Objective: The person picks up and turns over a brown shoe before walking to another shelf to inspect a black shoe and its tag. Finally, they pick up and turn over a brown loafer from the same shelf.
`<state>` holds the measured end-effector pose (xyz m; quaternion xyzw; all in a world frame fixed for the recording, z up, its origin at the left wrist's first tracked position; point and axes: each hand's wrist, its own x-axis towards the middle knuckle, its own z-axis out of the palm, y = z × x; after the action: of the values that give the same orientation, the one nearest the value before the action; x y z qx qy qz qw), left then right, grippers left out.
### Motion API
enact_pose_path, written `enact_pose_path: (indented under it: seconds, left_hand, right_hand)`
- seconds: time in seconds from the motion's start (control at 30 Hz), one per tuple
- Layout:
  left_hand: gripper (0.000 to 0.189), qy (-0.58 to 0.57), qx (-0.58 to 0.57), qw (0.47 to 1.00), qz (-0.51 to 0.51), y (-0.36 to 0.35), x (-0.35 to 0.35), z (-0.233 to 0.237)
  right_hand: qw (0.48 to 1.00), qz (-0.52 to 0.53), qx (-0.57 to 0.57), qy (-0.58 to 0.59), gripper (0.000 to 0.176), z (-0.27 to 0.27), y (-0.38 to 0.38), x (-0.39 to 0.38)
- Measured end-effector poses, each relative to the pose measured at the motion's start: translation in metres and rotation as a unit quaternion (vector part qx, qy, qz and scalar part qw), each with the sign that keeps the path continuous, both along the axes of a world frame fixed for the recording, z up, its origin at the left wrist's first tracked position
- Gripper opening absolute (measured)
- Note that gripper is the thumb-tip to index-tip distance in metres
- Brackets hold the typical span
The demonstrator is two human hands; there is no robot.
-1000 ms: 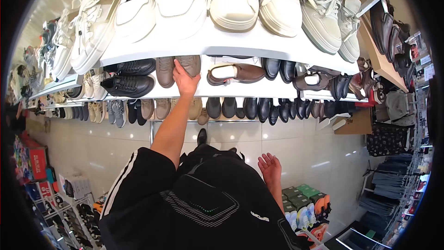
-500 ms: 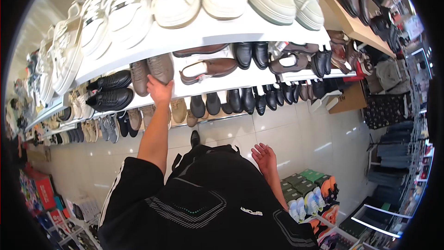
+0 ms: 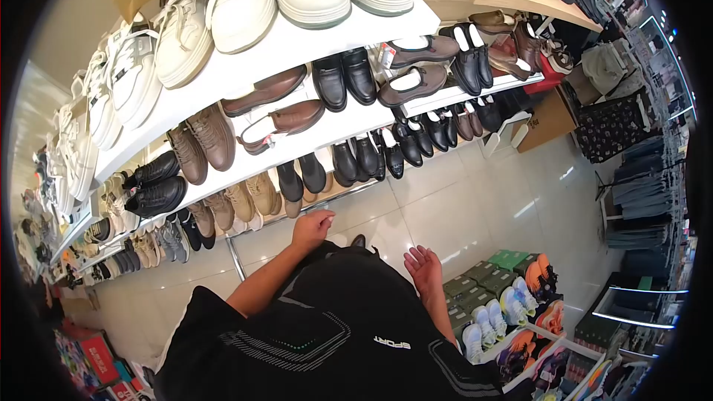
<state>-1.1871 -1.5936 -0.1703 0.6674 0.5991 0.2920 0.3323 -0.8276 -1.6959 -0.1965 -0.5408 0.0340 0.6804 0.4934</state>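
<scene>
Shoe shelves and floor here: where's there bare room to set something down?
Mostly the tiled floor, between the lowest shoe row and green boxes. A thin strip of middle shelf shows before its black shoes. White sneakers crowd the upper shelf.

1. You have two hands in view: one left hand (image 3: 312, 230) and one right hand (image 3: 424, 270).
2. On the middle shelf, you can count two taupe lace-up shoes (image 3: 212, 137), two black lace-up shoes (image 3: 155, 197), two brown slip-on shoes (image 3: 297, 117) and two black slip-on shoes (image 3: 329, 83).
3. Further right, you have two grey-brown shoes (image 3: 425, 86) and two black shoes with white inserts (image 3: 466, 70).
4. Below, you see two dark slip-on shoes (image 3: 290, 183) beside two tan lace-up shoes (image 3: 264, 194).
5. On your top shelf, the two rightmost pale sneakers (image 3: 313, 0) stand beside two cream sneakers (image 3: 241, 18); more white sneakers (image 3: 134, 89) recede left, too distorted to count.
6. You have one open cardboard box (image 3: 551, 120).
</scene>
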Motion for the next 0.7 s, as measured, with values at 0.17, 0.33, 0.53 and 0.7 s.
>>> enact_pose_path:
  seconds: [0.17,0.33,0.53,0.7]
  left_hand:
    - [0.023,0.025,-0.021,0.999,-0.036,0.020,0.024,0.005]
    - [0.038,0.042,0.095,0.993,-0.064,0.037,0.036,0.020]
    - [0.054,0.147,0.203,0.967,-0.035,0.157,0.050,0.055]
    - [0.065,0.283,0.275,0.917,0.060,0.305,0.053,0.090]
  right_hand:
    - [1.000,-0.014,0.005,-0.004,0.052,-0.010,-0.013,0.040]
    - [0.999,-0.051,-0.001,-0.008,0.052,-0.018,-0.018,0.066]
    - [0.996,-0.082,-0.012,0.024,0.050,-0.011,-0.007,0.079]
    - [0.996,-0.084,-0.007,0.013,0.050,-0.013,0.022,0.103]
